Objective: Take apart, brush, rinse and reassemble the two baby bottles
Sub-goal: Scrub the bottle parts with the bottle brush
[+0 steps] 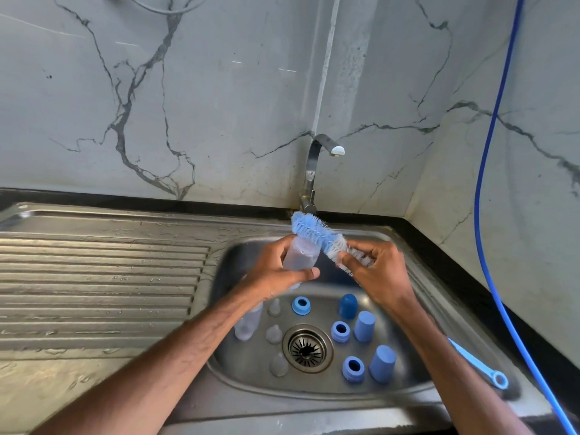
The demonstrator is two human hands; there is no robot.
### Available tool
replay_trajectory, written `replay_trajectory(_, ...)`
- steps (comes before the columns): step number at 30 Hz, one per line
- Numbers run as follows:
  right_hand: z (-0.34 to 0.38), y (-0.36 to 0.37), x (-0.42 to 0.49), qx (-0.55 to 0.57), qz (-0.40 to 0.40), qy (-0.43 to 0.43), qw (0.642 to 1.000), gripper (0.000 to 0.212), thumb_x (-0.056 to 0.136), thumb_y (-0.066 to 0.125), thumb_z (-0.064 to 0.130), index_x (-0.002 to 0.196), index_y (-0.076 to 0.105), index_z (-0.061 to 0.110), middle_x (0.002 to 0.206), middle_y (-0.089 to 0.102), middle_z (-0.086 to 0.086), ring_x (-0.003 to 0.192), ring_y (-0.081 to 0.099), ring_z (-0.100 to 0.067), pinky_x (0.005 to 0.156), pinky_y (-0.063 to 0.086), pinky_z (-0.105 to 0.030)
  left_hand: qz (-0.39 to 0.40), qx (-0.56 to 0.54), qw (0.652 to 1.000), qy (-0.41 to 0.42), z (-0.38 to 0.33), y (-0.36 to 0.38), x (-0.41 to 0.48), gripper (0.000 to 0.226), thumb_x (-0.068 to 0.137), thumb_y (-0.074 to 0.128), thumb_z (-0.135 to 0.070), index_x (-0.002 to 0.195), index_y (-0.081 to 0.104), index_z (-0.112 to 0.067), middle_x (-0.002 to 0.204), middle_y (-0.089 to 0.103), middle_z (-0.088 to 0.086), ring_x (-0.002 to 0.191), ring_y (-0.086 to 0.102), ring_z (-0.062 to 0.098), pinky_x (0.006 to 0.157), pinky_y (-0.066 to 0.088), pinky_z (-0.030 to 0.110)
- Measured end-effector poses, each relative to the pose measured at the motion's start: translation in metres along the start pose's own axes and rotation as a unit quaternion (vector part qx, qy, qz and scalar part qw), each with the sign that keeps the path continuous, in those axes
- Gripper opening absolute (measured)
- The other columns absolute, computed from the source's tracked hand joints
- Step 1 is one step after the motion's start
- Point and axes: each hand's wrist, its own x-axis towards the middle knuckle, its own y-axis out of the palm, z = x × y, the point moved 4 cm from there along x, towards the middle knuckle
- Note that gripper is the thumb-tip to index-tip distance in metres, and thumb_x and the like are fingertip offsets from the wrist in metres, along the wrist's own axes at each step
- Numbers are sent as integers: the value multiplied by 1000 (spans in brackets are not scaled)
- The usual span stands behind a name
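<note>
My left hand (276, 271) grips a clear bottle body (299, 254) above the sink basin. My right hand (376, 271) holds a blue and white bottle brush (317, 232) by its bristled part, the brush tip lying across the far end of the bottle. A second clear bottle body (249, 323) lies in the basin under my left forearm. Around the drain (307, 348) lie three clear teats (274, 334), three blue screw rings (301, 305) and three blue caps (364, 326).
The steel sink (408, 392) has a ribbed drainboard (100, 284) on the left. The tap (317, 164) stands behind the basin, with no water running. A small blue brush (480, 362) lies on the right rim. A blue hose (489, 183) hangs down the wall.
</note>
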Motion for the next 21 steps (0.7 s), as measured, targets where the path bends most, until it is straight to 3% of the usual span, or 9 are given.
replay_trajectory(5,23,18,-14,36,87,-69,993,33,91,79,22,101,72,52,86,76,28,69,74,-8,58,61,-27,-33,-15,999,11,6,-1,2,52,77,90,-23,121,63,-24,116,68,-11,112,61,2,90,51,22)
replay_trajectory(7,19,17,-8,31,54,-54,997,32,90,79,20,99,73,50,82,71,37,75,73,2,61,59,-18,-42,-9,999,16,4,-3,2,54,76,90,-25,123,63,-26,118,68,-12,114,61,4,89,49,20)
replay_trajectory(10,7,8,-4,32,-4,-15,999,25,91,79,13,107,78,31,68,61,46,75,67,16,59,49,-5,-48,13,998,30,0,-2,1,65,73,93,-28,130,63,-22,123,69,-5,114,63,14,93,56,35)
replay_trajectory(11,5,7,-5,39,-7,-16,999,24,91,78,12,107,79,29,70,63,45,74,68,15,58,49,-5,-52,14,998,30,0,-2,1,66,72,94,-27,130,63,-21,122,69,-4,113,64,16,92,57,36)
replay_trajectory(14,12,13,-13,58,31,-47,997,31,89,79,14,99,75,44,84,74,33,75,73,4,60,54,-12,-67,0,998,-1,4,-5,2,66,70,95,-26,127,63,-16,123,69,-4,115,62,12,87,51,21)
replay_trajectory(19,10,13,-5,81,-12,-5,997,36,91,78,13,88,73,48,78,74,29,73,74,3,61,55,-12,-65,-11,998,-2,-1,-5,0,70,69,95,-26,131,63,-18,121,70,-3,113,64,15,96,56,34)
replay_trajectory(21,12,15,-10,92,21,-22,995,35,91,78,14,89,74,49,82,77,25,73,75,0,60,55,-13,-66,-20,998,-12,0,-5,1,64,70,95,-24,127,65,-17,120,71,-3,113,65,15,96,56,35)
